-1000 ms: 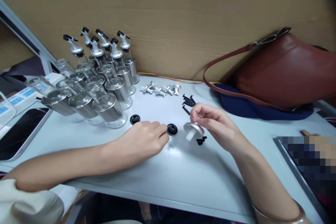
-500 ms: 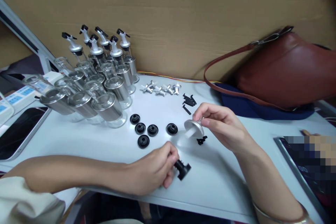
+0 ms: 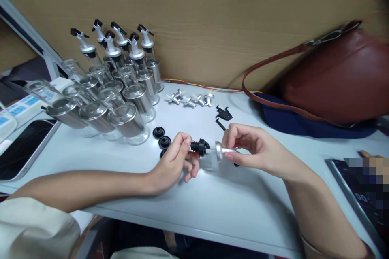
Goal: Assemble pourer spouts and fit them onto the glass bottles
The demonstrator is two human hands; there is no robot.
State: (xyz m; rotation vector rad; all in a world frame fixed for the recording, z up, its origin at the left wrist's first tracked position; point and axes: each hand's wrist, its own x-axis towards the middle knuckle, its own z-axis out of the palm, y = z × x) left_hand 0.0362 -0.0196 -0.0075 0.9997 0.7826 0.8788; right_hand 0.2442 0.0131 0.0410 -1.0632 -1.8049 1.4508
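My left hand (image 3: 174, 162) pinches a ribbed black bottle stopper (image 3: 199, 147) by its narrow end, with the wide end facing right. In my right hand (image 3: 253, 143) is a silver pourer spout (image 3: 218, 150), gripped by its neck, its pale tube directed left at the stopper. The tube's tip meets the stopper's wide end; whether it sits inside, I cannot tell. Several round black stoppers (image 3: 164, 142) lie beyond my left hand, partly covered by it. Past my right hand are small black levers (image 3: 224, 112) and more silver spouts (image 3: 188, 101).
Several glass bottles with metal sleeves (image 3: 124, 119) crowd the left, the rear ones topped with pourers (image 3: 113, 50). A tablet-like device (image 3: 27, 147) and a power strip (image 3: 26, 105) lie far left. A brown bag (image 3: 337, 77) rests at right, near a dark screen (image 3: 358, 202).
My left hand has risen and turned the stopper to face right. My right hand has tilted the spout sideways, bringing its tube up to the stopper.
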